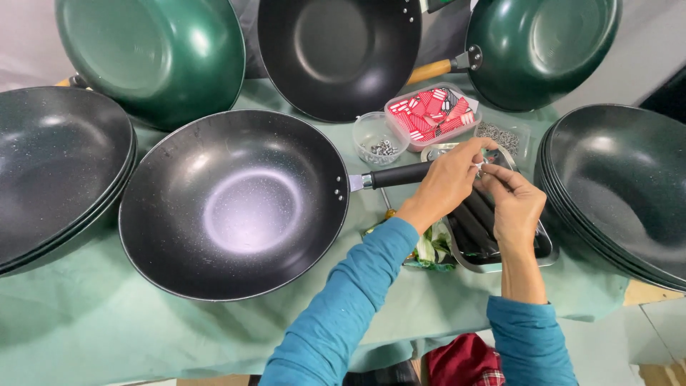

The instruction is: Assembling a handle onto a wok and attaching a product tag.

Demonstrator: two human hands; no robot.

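Both hands pinch one small silvery metal fastener (480, 167) between fingertips, right of centre

Left hand (449, 183) and right hand (516, 206) meet over the steel tray of black handles (547, 251); steady, close fingertips suit so small a part. Behind sits a clear rounded box of red-and-white packets (433, 114) beside the black speckled wok (234, 204)

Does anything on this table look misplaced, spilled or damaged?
Nothing looks spilled or broken. One oddity: a crumpled green wrapper lies half under the metal tray. The left hand and right hand pinch a small metal part.
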